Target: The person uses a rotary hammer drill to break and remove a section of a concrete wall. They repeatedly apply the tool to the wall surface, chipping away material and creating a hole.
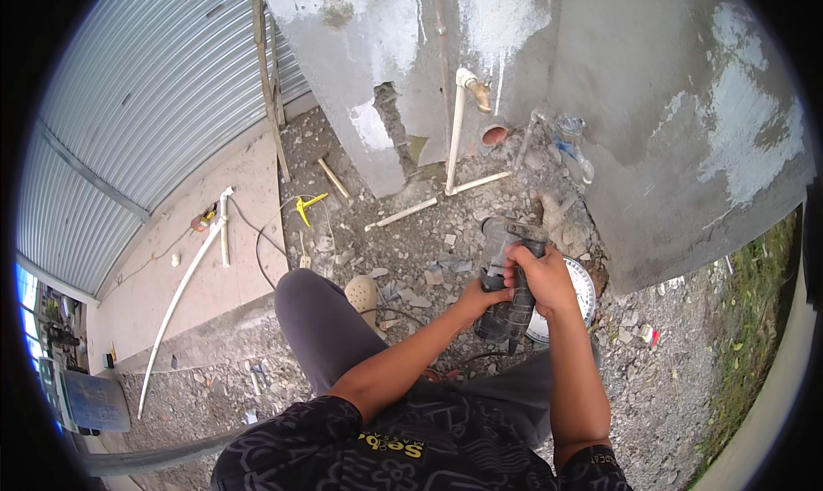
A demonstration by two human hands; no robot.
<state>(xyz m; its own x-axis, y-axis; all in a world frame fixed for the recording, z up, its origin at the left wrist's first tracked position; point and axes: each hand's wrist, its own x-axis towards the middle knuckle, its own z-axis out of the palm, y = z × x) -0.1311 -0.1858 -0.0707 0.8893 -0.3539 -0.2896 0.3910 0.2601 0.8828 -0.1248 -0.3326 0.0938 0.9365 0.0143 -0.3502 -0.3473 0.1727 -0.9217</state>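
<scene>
Both of the person's hands are closed around a grey-and-black power tool (507, 272) just above the rubble, in front of the wall's foot: the right hand (545, 278) curls over its dark grip, while the left hand (485, 299) clasps it lower down, fingers partly hidden. Whether it is running, I can't tell. The work looks partway along to me. An upright pipe (457, 140) with a brass-coloured tap (482, 98) already stands by the wall (506, 28). Still undone, I'd judge: the broken plaster, the loose pipe length (403, 214), and the long pipe (183, 290) crossing the board's (231, 294) lower edge.
</scene>
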